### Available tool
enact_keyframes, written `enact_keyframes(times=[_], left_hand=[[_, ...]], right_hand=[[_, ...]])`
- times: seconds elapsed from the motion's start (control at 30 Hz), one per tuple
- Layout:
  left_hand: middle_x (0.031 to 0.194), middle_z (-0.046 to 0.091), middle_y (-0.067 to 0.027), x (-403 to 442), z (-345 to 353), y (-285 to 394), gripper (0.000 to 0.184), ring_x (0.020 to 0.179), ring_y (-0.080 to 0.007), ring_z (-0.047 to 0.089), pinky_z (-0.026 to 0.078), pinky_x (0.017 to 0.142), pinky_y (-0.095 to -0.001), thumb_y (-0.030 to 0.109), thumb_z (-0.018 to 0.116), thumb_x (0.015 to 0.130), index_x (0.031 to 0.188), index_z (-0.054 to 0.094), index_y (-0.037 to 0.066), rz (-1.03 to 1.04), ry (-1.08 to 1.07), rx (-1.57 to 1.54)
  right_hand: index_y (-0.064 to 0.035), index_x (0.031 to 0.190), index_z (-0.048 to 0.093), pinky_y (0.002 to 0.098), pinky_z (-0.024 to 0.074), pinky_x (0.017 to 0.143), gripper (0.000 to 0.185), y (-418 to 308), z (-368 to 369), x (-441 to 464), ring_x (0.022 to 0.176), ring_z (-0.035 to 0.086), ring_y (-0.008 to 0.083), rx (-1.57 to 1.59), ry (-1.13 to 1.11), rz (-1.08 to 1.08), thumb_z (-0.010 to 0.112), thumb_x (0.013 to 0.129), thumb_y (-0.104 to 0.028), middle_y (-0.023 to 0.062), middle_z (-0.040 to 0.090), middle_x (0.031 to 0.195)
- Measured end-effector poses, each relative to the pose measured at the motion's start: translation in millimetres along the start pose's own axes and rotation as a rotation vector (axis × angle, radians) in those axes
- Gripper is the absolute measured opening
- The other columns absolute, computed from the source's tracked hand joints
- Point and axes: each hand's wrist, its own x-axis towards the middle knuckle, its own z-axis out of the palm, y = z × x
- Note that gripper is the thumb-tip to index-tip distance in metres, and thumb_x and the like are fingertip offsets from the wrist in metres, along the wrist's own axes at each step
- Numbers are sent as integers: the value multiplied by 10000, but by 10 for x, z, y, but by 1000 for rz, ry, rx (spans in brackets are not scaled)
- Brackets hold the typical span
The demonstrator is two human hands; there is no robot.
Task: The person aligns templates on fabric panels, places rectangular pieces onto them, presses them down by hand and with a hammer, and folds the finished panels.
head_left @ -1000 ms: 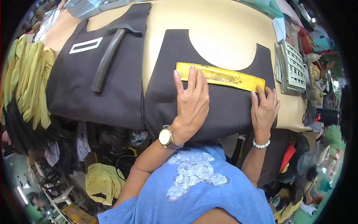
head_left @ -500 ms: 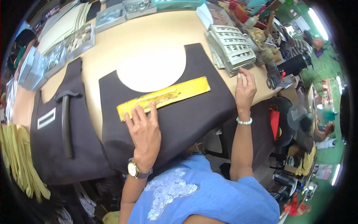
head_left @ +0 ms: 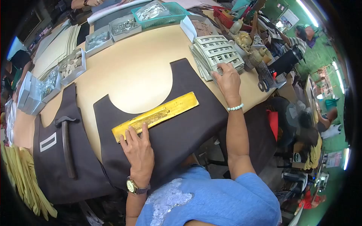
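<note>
My left hand lies with its fingers spread on the lower left part of a yellow bar, worn brown along its middle. Beneath the bar is a dark brown apron-shaped panel with a curved neckline. My right hand is bent over the front edge of a stack of pale sheets with rectangular cut-outs, thumb and fingers closed at that edge. How many sheets they grip is hidden. To the left, a hammer and a pale rectangular frame rest on a second dark panel.
Boxes of small metal parts and a teal basket line the far side of the table. Scissors and a cluttered group of containers stand at the right. Yellow strips hang at the left edge. Other people are in the background.
My right hand has moved from beside the stack to its front edge, and its fingers have closed there. My left hand stays on the yellow bar. The camera view has shifted.
</note>
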Motion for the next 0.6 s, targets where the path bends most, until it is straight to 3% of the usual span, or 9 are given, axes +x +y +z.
enact_keyframes(times=[0.3, 0.5, 0.6], left_hand=[[1007, 554, -222, 31, -43, -28, 366, 954, -330, 537, 386, 885, -456, 43, 529, 803, 1164, 584, 65, 45, 28, -27], [924, 543, -185, 37, -52, -51, 387, 884, -307, 531, 392, 849, -435, 34, 544, 776, 1160, 584, 59, 82, 86, -27], [902, 535, -174, 44, -41, -49, 389, 869, -302, 530, 389, 853, -427, 30, 547, 768, 1153, 586, 59, 83, 96, -26]], right_hand=[[-48, 926, 670, 359, 487, 702, 329, 253, 62, 101, 758, 618, 245, 440, -70, 107, 742, 689, -265, 108, 616, 812], [-33, 920, 659, 365, 493, 682, 356, 216, 138, 98, 723, 626, 260, 244, 45, -21, 739, 680, -283, 101, 640, 808], [-34, 950, 640, 391, 498, 670, 307, 192, 75, 109, 708, 640, 282, 234, 31, 11, 666, 746, -262, 121, 652, 785]])
